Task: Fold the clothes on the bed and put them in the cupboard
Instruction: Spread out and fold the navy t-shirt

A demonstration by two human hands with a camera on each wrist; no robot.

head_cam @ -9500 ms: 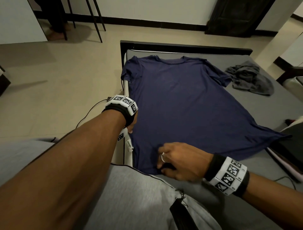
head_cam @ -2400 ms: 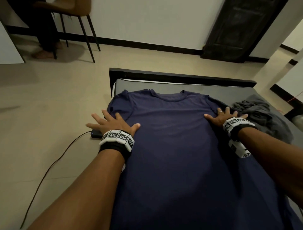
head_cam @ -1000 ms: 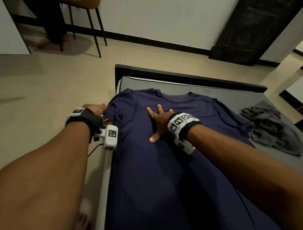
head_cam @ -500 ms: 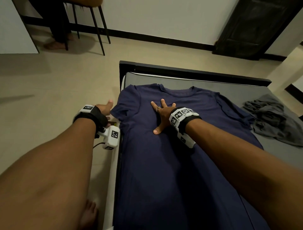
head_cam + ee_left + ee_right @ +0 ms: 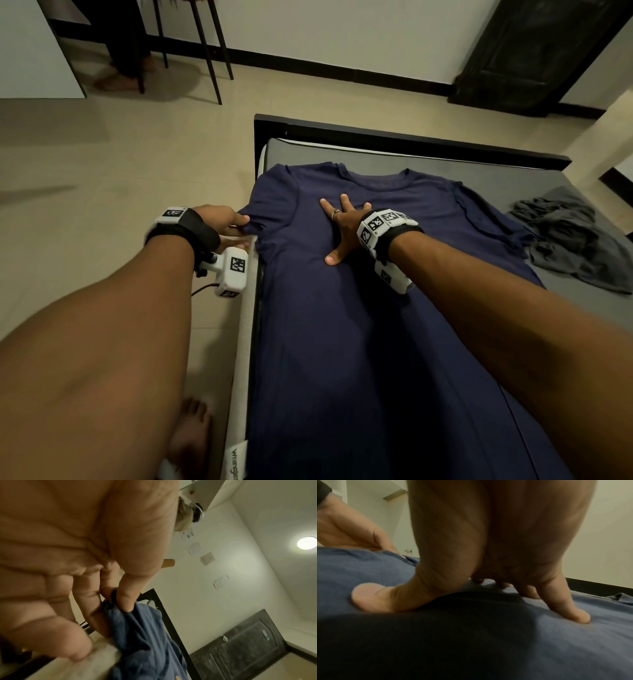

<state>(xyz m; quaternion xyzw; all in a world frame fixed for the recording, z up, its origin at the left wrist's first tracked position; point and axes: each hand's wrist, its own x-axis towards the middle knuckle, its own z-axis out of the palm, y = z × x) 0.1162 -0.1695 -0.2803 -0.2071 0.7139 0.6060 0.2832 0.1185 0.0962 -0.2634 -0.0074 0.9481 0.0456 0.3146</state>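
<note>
a: navy t-shirt (image 5: 376, 308), spread flat and face-down or face-up (cannot tell which) on the bed (image 5: 496, 171), along its left edge. where does it point?

b: collar toward the far end of the bed, hem toward the person; the long axis runs from collar to hem, roughly parallel with the bed's left side. the left sleeve (image 5: 270, 209) hangs at the mattress edge.

a: the hands?

b: left hand (image 5: 219, 222) pinches the sleeve hem between thumb and fingers (image 5: 125, 601), closed on the cloth, as the left wrist view shows. right hand (image 5: 342, 233) lies with fingers spread and straight on the chest below the collar, thumb (image 5: 373, 597) and fingertips pressing the fabric down; it grips nothing.

a: the step in hand, by judgement?

b: the first lengthwise fold. the right hand appears to set the fold line; the left would carry the sleeve and side panel across it.

a: how to do it well?

b: keep the pressing hand firm so the body does not slide on the sheet. lift the sleeve only slightly, bring it over parallel to the long axis, and lay it flat so the crease runs straight from shoulder to hem. smooth before releasing.

a: surroundings?

b: a crumpled grey garment (image 5: 575, 240) lies on the bed, right of the shirt, just beside its right sleeve, not yet folded. no cupboard is identified in these views.
</note>
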